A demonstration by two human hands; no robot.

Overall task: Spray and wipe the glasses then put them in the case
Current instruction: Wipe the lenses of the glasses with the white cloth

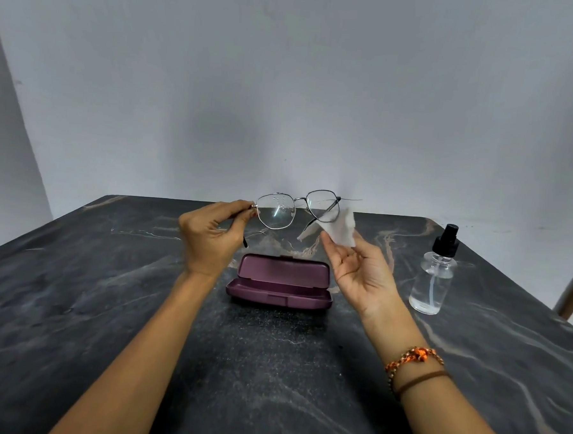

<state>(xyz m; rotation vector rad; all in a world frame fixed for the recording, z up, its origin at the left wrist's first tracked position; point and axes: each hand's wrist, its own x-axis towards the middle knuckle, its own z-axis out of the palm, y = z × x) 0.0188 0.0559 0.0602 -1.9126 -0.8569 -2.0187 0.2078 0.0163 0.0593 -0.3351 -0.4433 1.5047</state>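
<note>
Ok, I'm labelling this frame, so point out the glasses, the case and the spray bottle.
glasses (276, 213), head view, left lens.
case (282, 269), head view, inside of open lid.
spray bottle (432, 284), head view, clear body.

Thin metal-framed glasses (297, 208), matt plastic case (280, 283), clear plastic bottle (433, 281), polished marble-like table (108, 307).

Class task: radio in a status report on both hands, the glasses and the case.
Left hand pinches glasses at hinge, droplets on lens. Right hand holds tissue near other lens. Case open below, nothing blocking.
</note>
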